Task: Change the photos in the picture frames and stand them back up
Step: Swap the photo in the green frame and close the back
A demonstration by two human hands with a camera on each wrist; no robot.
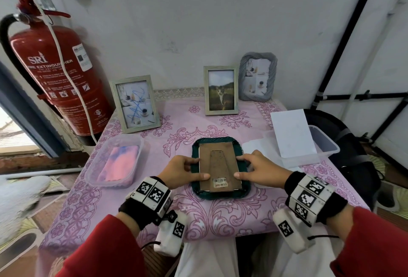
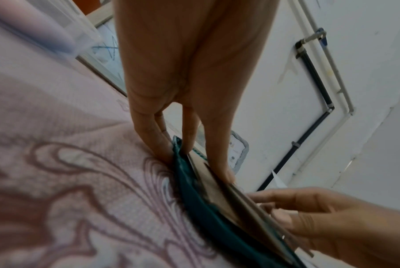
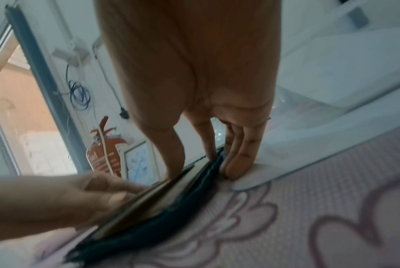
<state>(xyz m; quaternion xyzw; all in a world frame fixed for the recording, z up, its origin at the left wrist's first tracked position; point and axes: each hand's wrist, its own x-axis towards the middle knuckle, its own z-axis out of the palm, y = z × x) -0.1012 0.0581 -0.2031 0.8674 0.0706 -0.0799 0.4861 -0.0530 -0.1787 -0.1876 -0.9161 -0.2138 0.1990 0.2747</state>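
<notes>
A teal picture frame (image 1: 195, 188) lies face down at the middle of the table, its brown backing board (image 1: 218, 166) with folded stand and barcode sticker facing up. My left hand (image 1: 187, 167) is at its left edge, thumb flat on the board, straight fingers (image 2: 164, 141) standing on the teal rim (image 2: 194, 199). My right hand (image 1: 254, 165) mirrors it at the right edge, thumb on the board, fingers (image 3: 237, 159) down beside the frame (image 3: 171, 214). Three frames stand at the back: a scribbled photo (image 1: 135, 103), a cat photo (image 1: 221, 90) and a grey frame (image 1: 258, 77).
A clear tub (image 1: 114, 159) with pink-blue prints sits left of the frame. At the right are a clear tub (image 1: 322, 144), a white sheet (image 1: 293, 133) leaning on it and a translucent lid (image 3: 286, 157) under my right fingers. A red fire extinguisher (image 1: 57, 73) hangs at the left.
</notes>
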